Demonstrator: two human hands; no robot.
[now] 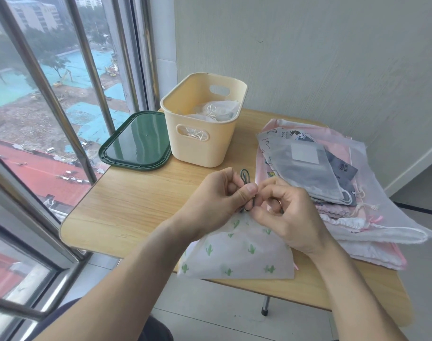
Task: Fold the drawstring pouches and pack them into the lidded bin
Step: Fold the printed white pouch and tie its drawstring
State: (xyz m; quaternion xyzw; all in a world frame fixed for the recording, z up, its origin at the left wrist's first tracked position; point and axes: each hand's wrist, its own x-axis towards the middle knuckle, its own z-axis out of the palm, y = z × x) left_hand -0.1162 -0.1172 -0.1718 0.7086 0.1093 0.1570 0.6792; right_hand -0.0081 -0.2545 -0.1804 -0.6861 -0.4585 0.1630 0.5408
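Nearest the person, a white translucent drawstring pouch printed with small green cacti (237, 254) lies flat on the front edge of the light wood-grain counter (136, 200), its lower edge just over the rim. Its gathered mouth points away from the person, and both hands meet there. The left hand (215, 196) has its thumb and forefinger pinched on the dark thin drawstring cord (245, 179), which stands up in a small loop above the thumb. The right hand (287, 212) has its fingers curled in against the same cord just beside the left thumb; how much of the cord they clamp I cannot tell, since the knuckles hide it.

To the right, touching the cactus pouch's side, a loose pile of flat pouches (333, 183) spreads over the counter: pink and white ones underneath, a grey translucent one with a white square label on top, and one with cartoon figures peeking out behind.

Farther back stands the cream plastic bin with cut-out handles (202, 148), open, with folded white pouches (215, 110) inside. Its dark green rounded lid (138, 143) lies flat beside it on the left, overhanging the counter toward the window (50, 94).
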